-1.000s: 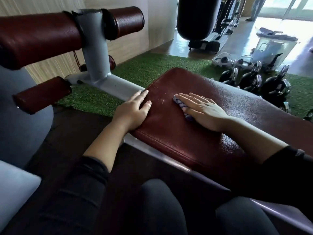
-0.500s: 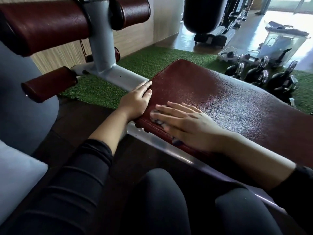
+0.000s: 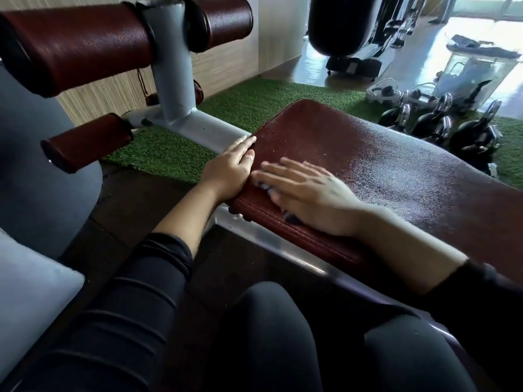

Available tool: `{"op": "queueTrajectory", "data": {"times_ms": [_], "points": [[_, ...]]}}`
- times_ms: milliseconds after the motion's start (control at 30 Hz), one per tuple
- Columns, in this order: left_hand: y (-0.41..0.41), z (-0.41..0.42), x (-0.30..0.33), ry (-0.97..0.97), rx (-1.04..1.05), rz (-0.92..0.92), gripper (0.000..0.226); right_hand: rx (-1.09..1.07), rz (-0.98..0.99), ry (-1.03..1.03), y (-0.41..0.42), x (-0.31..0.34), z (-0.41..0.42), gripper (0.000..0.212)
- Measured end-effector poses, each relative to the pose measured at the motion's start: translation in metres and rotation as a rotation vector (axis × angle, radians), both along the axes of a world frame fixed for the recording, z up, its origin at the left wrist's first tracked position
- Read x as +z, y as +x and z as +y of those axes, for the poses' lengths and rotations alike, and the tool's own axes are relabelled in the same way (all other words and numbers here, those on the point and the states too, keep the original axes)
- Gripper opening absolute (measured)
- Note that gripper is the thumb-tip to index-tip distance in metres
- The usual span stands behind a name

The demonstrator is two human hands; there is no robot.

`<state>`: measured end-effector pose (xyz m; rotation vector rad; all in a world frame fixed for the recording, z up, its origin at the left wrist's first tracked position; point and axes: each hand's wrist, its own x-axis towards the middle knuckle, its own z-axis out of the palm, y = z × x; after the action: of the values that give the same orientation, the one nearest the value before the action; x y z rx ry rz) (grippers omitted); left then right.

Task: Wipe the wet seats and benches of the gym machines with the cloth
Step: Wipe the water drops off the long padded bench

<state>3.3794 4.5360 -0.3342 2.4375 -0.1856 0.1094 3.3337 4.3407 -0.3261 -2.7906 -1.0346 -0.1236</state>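
The right hand (image 3: 308, 193) lies flat, palm down, on the near corner of the dark red padded vinyl bench (image 3: 382, 171), its fingers straight, spread a little and blurred, pressing a small dark blue-and-white cloth (image 3: 291, 217) against the pad; only slivers of the cloth show, at the fingertips and under the heel of the palm. The left hand (image 3: 229, 171) rests at the end edge of the same bench, fingers straight and close together, thumb lying along the pad's edge, holding nothing. The two hands sit just beside each other. Fine droplets speckle the bench top beyond the right hand, where it shines wet. The bench sits on a grey metal frame (image 3: 195, 123) with an upright post carrying dark red cylindrical foam rollers (image 3: 82, 43) at the top and a shorter one lower on the left. Green artificial turf (image 3: 254, 100) covers the floor behind the frame. A cluster of black kettlebells (image 3: 441, 125) with shiny handles stands on the turf at the far right, beyond the bench. The person's dark sleeves and dark-clad knees fill the lower part of the view.
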Motion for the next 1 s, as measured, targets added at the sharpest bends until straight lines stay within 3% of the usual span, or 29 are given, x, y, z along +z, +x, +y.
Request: {"op": "queueTrajectory", "data": {"times_ms": [200,367,500,600,767,900,1000], "points": [[0.000,0.001,-0.002,0.004,0.010,-0.012,0.043,0.232,-0.047,-0.039,-0.029,-0.002,-0.056,0.047],[0.001,0.000,-0.004,-0.020,0.007,-0.032,0.043,0.009,0.045,0.033,0.015,0.000,-0.084,0.049],[0.001,0.000,-0.003,-0.038,0.008,-0.041,0.042,-0.109,0.016,0.037,0.025,0.001,-0.029,0.049],[0.002,0.001,-0.004,-0.058,-0.001,-0.049,0.042,0.022,-0.024,0.010,0.000,-0.002,-0.002,0.053],[0.004,0.001,-0.006,-0.040,0.006,-0.060,0.042,0.206,-0.016,-0.042,-0.024,-0.002,-0.061,0.047],[0.004,0.001,-0.007,-0.038,0.006,-0.078,0.042,0.040,0.075,0.026,0.012,0.000,-0.101,0.049],[0.004,0.000,-0.007,-0.029,0.012,-0.084,0.042,-0.149,0.026,0.025,0.032,0.000,-0.078,0.047]]}}
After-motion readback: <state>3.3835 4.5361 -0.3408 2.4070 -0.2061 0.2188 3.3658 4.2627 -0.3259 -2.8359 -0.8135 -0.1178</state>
